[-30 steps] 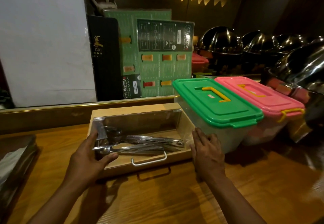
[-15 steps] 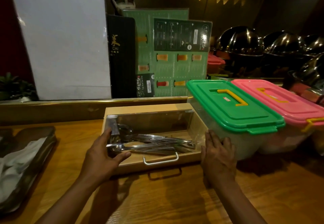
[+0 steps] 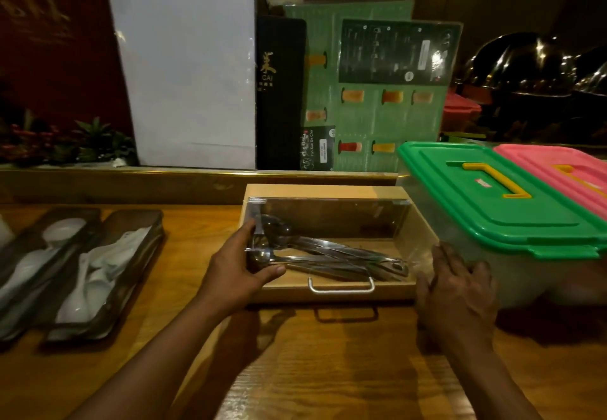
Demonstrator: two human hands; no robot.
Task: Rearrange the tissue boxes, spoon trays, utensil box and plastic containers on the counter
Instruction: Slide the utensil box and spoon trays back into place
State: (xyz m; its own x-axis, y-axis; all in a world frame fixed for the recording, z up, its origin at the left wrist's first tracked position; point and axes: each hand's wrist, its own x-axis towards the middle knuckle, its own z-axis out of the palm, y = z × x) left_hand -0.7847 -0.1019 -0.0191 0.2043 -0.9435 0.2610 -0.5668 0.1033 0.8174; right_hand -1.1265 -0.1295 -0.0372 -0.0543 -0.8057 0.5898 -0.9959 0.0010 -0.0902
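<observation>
The left hand (image 3: 239, 268) clasps the wooden clear-lidded utensil box (image 3: 328, 245); the right hand (image 3: 456, 291) presses flat against its other end; sliding evenly should keep it clear of the green-lidded plastic container (image 3: 499, 203).

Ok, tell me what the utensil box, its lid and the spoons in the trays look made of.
Utensil box: pale wood by the look of it, matte, tan flat panels. Its lid: clear plastic or acrylic, glossy, with the metal utensils visible through it. Spoons in the trays: glossy white, probably ceramic or melamine; hard to say which.
</observation>
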